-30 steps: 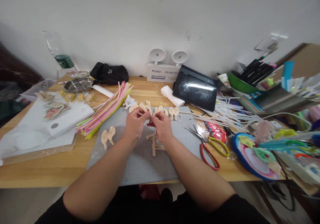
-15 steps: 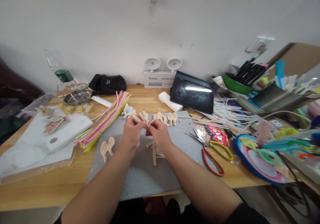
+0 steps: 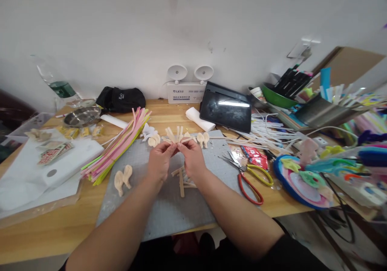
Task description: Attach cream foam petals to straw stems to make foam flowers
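While pinching pale strips [image 3: 171, 135] in both left hand [image 3: 159, 161] and right hand [image 3: 194, 159] (thumbs close together), fanned them wider than a moment earlier over the grey mat [image 3: 169, 212], apparently evening the spread.

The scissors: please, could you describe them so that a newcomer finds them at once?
Start from the grey mat on the wooden table. Across its right edge, on the near side of the red packet, lie the scissors, their metal blades open. One handle loop is red and the other yellow, unlike the packet and the white strips beyond.
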`<state>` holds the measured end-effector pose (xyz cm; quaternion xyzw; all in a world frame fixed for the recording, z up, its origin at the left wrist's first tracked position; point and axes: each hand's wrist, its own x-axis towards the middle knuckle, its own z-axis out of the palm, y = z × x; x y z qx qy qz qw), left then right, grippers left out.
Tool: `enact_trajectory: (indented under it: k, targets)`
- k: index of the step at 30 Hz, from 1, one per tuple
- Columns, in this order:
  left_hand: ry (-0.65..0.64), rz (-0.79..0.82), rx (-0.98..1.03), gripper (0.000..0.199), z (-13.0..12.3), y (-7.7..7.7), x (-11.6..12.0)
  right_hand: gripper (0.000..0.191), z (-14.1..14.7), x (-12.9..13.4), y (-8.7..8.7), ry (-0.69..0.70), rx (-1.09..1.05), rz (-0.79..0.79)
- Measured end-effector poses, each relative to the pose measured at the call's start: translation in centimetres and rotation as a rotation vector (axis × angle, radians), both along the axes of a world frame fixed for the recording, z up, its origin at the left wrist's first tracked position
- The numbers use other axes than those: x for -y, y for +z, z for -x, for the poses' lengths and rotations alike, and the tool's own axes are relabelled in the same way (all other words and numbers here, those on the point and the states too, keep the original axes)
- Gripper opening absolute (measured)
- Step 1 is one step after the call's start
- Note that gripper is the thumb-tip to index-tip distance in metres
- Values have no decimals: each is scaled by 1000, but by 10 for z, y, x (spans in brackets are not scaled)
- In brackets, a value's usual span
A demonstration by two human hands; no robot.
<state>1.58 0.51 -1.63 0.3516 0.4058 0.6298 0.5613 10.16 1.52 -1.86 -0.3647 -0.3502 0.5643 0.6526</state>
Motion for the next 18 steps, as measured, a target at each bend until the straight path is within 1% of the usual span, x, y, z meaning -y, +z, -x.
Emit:
enact_trajectory:
  k: [3,7,10,12,15,18]
  targets:
    - [-43,35,-23,18,0,-2,0,9,0,-1,-1,32,-49,24]
    - [-101,31,-64,20,5,0,-1,10,0,-1,-1,158,-86,64]
    - [-143,-33,-210,22,12,3,-2,12,-3,-3,0,258,-58,31]
    - [-186,-61,-374,24,17,5,-2,16,-8,-5,2,313,-5,20]
    - [-289,-58,-575,24,24,10,-1,21,-20,-11,7,326,134,1]
    - [-392,-44,-608,21,26,14,0,21,-31,-15,13,344,251,-22]
